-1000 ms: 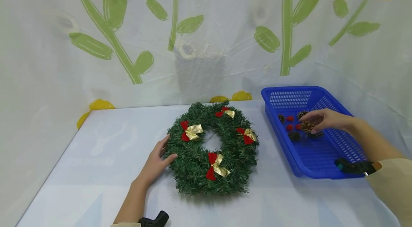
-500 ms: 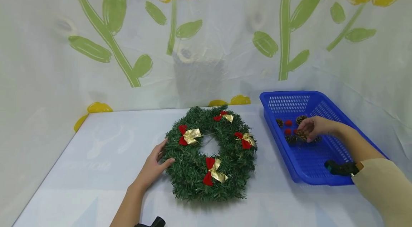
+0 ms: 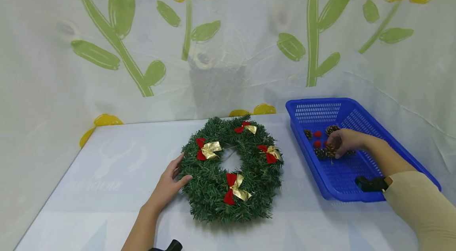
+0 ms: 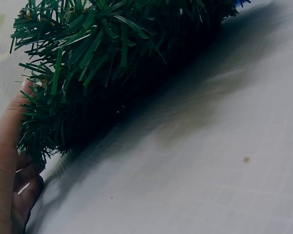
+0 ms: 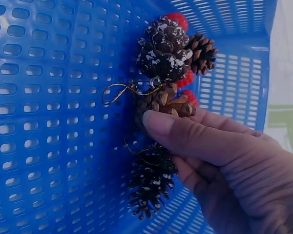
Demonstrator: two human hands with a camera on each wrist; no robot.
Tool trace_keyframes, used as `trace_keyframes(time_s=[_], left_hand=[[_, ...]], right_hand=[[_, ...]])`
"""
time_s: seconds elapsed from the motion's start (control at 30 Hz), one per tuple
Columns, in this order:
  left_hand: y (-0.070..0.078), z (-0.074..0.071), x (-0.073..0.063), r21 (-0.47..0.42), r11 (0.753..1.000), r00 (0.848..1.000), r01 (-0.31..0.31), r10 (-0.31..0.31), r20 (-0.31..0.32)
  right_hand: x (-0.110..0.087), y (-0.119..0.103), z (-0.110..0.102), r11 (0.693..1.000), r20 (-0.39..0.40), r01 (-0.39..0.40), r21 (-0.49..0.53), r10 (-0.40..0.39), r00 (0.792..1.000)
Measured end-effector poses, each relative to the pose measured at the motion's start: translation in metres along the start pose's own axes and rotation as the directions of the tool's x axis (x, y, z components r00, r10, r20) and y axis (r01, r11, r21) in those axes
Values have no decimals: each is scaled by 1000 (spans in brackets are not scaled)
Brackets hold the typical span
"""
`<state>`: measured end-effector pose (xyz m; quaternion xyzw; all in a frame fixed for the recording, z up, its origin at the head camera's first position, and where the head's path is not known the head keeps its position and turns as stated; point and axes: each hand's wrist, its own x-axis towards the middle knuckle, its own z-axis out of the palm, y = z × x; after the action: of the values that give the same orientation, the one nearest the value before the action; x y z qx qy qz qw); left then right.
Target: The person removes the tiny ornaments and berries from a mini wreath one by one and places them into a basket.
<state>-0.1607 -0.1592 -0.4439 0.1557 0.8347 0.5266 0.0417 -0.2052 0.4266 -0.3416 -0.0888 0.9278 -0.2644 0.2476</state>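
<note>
My right hand (image 3: 347,142) is inside the blue plastic basket (image 3: 349,179), pinching a brown pine cone (image 5: 158,105) between thumb and fingers. A gold loop of cord (image 5: 118,92) hangs off that cone. Beside it in the right wrist view are a white-tipped pine cone (image 5: 165,51), a dark pine cone (image 5: 151,190) and a smaller brown one (image 5: 203,53). Several red balls (image 3: 317,144) lie among them. My left hand (image 3: 167,183) rests against the left edge of a green wreath (image 3: 203,179), thumb on the foliage, the other fingers along its side.
Several red-and-gold bows (image 3: 236,189) sit around the wreath. Both wreath and basket stand on a white-covered table (image 3: 117,187), the basket at the right. A white curtain (image 3: 249,45) printed with yellow flowers hangs behind.
My right hand has shifted slightly left and nearer to me within the basket, the pine cone still pinched. My left hand stays at the wreath. The head view has shifted a little.
</note>
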Motion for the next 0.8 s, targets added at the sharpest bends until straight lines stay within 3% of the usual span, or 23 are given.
trace_keyframes(time_s=[0.33,0.5,0.8], left_hand=[[1,4,3,-7,1000,1000,-6,6,2],[-1,1,2,7,1000,1000,-11,11,1],[-2,-1,2,3,1000,1000,-11,11,-2]], right_hand=[[-16,-10,-11,999,-6,-22,33,23,1000],[-21,-16,-16,990,-41,61,128,-57,998],[-24,-23,-23,930,-105,176,323,-150,983]])
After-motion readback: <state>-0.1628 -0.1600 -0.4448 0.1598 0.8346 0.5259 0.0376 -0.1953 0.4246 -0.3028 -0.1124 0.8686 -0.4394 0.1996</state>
